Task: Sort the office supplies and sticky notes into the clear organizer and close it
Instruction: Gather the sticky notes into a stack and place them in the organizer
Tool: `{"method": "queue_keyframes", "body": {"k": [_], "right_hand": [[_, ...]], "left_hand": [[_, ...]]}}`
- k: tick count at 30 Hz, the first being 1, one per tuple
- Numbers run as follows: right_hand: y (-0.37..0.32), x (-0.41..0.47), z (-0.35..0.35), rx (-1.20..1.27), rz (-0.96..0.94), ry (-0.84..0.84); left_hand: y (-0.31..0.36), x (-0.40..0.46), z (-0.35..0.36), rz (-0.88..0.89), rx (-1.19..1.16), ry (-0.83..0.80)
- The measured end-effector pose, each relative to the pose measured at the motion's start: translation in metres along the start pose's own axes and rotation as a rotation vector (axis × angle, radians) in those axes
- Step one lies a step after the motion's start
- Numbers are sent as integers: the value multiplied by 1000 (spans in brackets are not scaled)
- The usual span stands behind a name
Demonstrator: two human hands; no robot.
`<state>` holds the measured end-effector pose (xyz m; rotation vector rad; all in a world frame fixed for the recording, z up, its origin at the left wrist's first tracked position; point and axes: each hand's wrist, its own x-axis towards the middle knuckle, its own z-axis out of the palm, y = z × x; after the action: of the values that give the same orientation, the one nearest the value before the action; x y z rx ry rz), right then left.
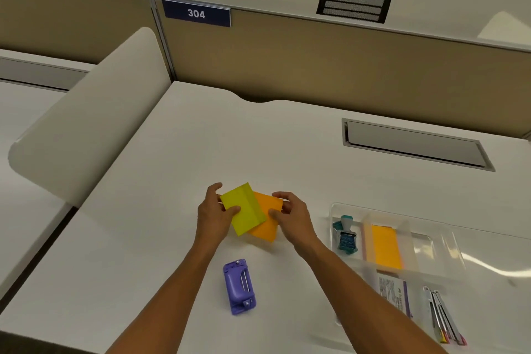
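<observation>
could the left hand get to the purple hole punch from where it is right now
Probably yes, once freed. The purple hole punch lies in the open on the desk just below the left hand, nothing between them. But that hand grips the yellow sticky note pad.

Yellow pad [244, 210]: held, overlapping orange pad [265, 221].
Organizer [431, 241]: clear, open, holding orange notes [383, 247], teal stamp [346, 234].

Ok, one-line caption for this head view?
Left hand holds a yellow sticky pad, right hand an orange sticky pad, beside the clear organizer and purple hole punch.
</observation>
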<state>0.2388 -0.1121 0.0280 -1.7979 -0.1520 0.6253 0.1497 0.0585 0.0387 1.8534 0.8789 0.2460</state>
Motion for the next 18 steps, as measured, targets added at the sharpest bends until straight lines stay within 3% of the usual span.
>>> {"method": "queue_keyframes", "body": {"k": [4, 10, 18], "right_hand": [[-6, -14, -32, 156, -5, 83], [-7, -41, -95, 86, -128, 303], [4, -76, -186, 107, -140, 541]], "left_hand": [[17, -11, 12, 64, -98, -7], [51, -25, 50, 154, -151, -79], [87, -55, 113, 214, -111, -236]]}}
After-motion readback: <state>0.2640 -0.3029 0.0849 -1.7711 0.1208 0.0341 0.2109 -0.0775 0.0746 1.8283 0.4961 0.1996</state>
